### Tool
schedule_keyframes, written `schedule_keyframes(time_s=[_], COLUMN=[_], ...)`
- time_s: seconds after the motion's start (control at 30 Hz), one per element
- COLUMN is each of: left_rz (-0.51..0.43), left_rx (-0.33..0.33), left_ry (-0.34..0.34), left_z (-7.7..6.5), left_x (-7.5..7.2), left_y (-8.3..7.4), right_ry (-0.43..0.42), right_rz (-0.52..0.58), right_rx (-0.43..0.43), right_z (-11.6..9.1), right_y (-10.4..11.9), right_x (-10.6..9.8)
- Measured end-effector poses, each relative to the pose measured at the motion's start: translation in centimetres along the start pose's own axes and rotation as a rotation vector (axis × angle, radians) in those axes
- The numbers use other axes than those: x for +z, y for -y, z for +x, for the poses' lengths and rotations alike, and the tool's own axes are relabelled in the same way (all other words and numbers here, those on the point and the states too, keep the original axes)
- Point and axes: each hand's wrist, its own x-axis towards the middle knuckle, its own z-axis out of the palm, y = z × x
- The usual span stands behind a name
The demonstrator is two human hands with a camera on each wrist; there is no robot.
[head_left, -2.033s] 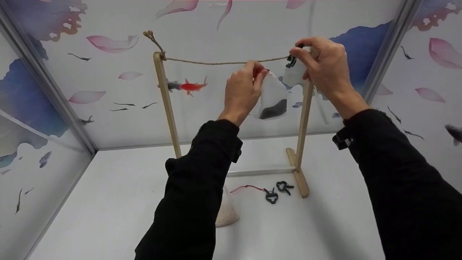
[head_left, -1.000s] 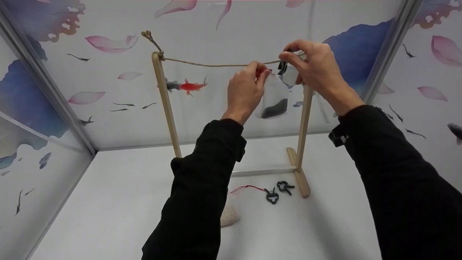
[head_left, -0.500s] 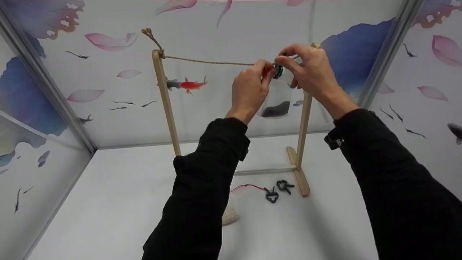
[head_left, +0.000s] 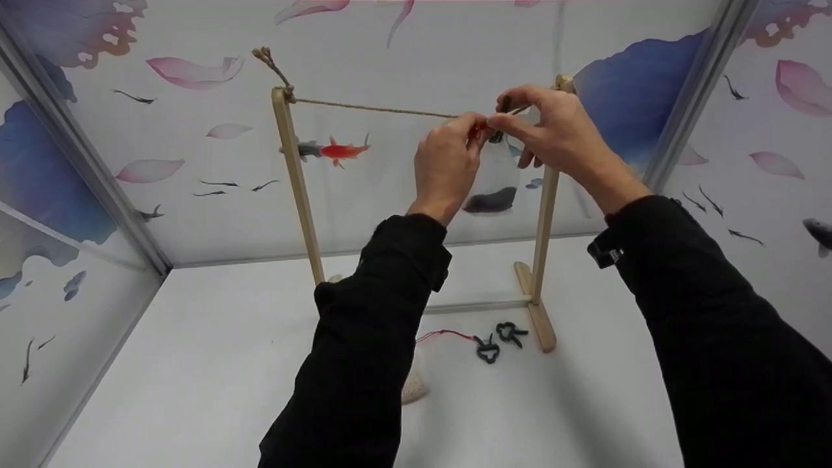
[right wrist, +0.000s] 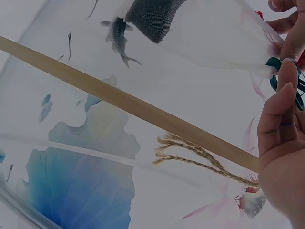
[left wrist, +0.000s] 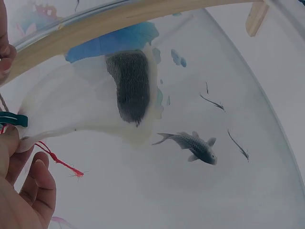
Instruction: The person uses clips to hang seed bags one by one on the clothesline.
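Note:
A sheer white drawstring pouch [head_left: 489, 195] hangs with something dark at its bottom. My left hand [head_left: 447, 159] pinches it by the gathered top, where a red cord [left wrist: 61, 163] sticks out in the left wrist view. Between the thumb and fingers of my right hand [head_left: 562, 130] is a dark green plastic clip [left wrist: 15, 119], set against the top of the pouch. Both hands meet at the twine [head_left: 377, 108], which is strung between two wooden posts. In the head view the fingers hide most of the clip, so its hold on the twine cannot be told.
Two dark plastic clips [head_left: 487, 351] lie on the white table near the right wooden post [head_left: 545, 240]. A red cord [head_left: 445, 331] runs beside them. Another pouch with pale grainy contents [head_left: 415, 389] is partly behind the left sleeve. Printed panels [head_left: 195, 143] enclose the table.
My right hand has slid the clip left along the twine to the pouch top. The left hand has moved slightly right and up against it, bringing the pouch close to the twine.

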Motion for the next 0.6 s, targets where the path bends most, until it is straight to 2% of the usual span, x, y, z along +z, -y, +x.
schedule_keyframes(time_s=[0.2, 0.37, 0.6], left_rz=[0.020, 0.043, 0.025], left_rx=[0.015, 0.038, 0.005], left_ry=[0.038, 0.042, 0.065], left_z=[-0.2, -0.5, -1.3], left_x=[0.0, 0.2, 0.4], left_y=[0.1, 0.3, 1.0], right_ry=[-0.011, -0.044, -0.095], right_rz=[-0.006, 0.021, 0.087], right_rx=[-0.009, -0.031, -0.082], right_z=[-0.2, -0.4, -1.3], right_y=[0.0, -0.2, -0.6], right_x=[0.4, 0.6, 1.0])
